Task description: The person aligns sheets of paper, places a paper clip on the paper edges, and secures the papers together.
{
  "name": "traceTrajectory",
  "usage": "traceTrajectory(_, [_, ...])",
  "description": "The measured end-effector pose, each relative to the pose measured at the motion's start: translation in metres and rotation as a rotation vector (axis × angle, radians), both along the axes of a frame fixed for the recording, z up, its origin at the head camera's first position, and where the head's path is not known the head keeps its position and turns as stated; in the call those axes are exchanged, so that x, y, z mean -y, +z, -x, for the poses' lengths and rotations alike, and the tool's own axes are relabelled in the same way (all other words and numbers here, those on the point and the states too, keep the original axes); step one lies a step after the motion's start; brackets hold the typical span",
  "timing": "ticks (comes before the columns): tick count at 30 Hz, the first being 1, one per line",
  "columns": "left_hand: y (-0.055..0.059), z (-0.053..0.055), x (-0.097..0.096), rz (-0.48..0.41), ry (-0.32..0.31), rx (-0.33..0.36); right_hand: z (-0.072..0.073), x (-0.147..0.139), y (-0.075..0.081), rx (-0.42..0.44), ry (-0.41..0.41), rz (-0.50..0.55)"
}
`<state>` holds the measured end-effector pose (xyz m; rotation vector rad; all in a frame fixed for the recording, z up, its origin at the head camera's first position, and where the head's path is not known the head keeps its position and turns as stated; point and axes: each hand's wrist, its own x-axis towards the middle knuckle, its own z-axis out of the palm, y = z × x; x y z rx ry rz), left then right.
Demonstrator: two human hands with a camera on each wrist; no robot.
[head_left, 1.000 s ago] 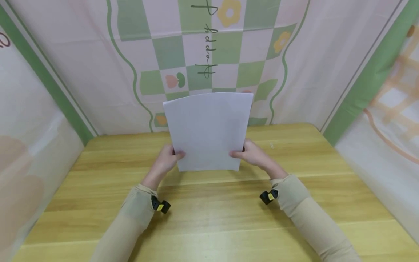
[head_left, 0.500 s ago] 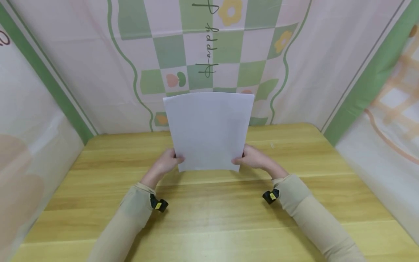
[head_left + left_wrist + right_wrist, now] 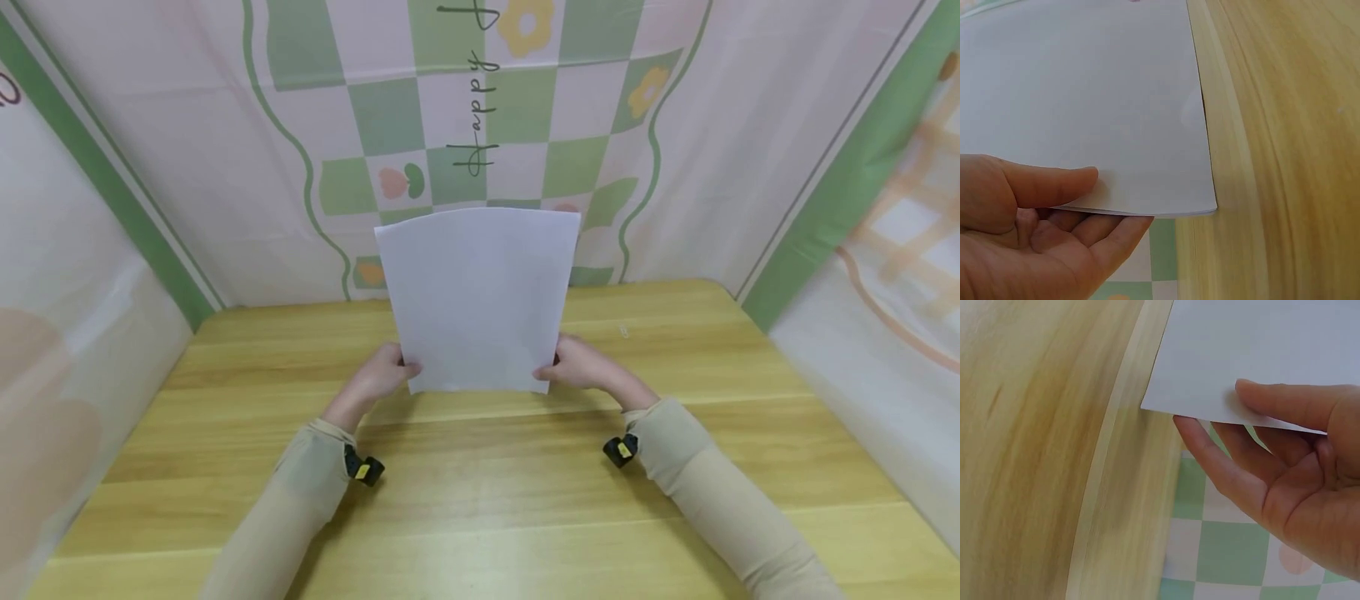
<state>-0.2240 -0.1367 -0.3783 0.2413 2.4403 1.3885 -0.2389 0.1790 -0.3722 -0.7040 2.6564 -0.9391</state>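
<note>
A stack of white paper stands upright between my two hands, its top edge bowed slightly. At its lower left side my left hand pinches it, thumb on the near face and fingers behind. My right hand grips the lower right side in the same way. In the left wrist view, thin layered edges show at the corner of the paper, and the left hand has its fingertips under that edge. The right wrist view has the right hand's thumb pressed flat on the sheet near its corner.
A small paper clip lies on the wooden table, to the right of the paper. Behind the table hangs a checkered, printed curtain, with more cloth along both sides.
Both hands have slid slightly down the paper's sides toward its bottom corners. The paper stays upright in about the same place.
</note>
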Motion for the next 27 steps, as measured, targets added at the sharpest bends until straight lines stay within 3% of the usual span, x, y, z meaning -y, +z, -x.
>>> traceTrajectory(12, [0.006,-0.006,-0.001,-0.008,0.014,-0.031,-0.004,-0.002,0.006,0.014,0.003,0.010])
traceTrajectory(20, [0.006,-0.007,0.000,-0.061,0.038,-0.038,-0.004,-0.002,0.011,0.031,-0.002,0.020])
traceTrajectory(27, [0.013,-0.004,-0.001,-0.056,0.045,-0.047,-0.003,-0.003,0.013,0.008,-0.011,0.064])
